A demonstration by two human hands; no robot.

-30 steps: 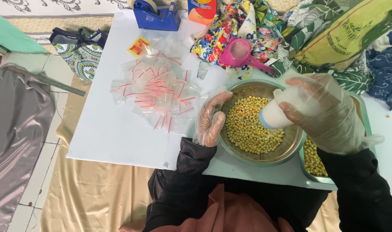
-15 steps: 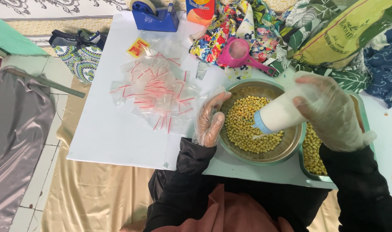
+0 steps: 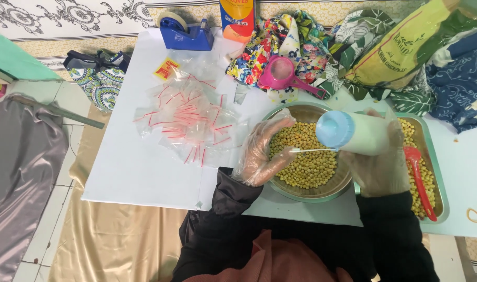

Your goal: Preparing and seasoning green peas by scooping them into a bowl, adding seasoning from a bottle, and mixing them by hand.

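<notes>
My right hand (image 3: 379,167), in a clear plastic glove, grips a white bottle with a pale blue cap (image 3: 353,133), held sideways over a round metal bowl (image 3: 327,193) of yellow chickpeas (image 3: 306,162). My left hand (image 3: 264,151), also gloved, rests at the bowl's left rim and pinches a thin white stick (image 3: 314,150) that points toward the bottle cap. The bottle hides part of my right hand's fingers.
A pile of small clear zip bags with red strips (image 3: 189,122) lies on the white table (image 3: 129,172). A metal tray (image 3: 441,203) of chickpeas with a red spoon (image 3: 419,175) sits right. Pink scoop (image 3: 283,73), blue tape dispenser (image 3: 189,34), orange box (image 3: 237,18) and fabric at the back.
My right hand has tipped the bottle from upright to lying sideways, cap turned left toward my left hand. The thin stick now shows between my left fingers and the cap.
</notes>
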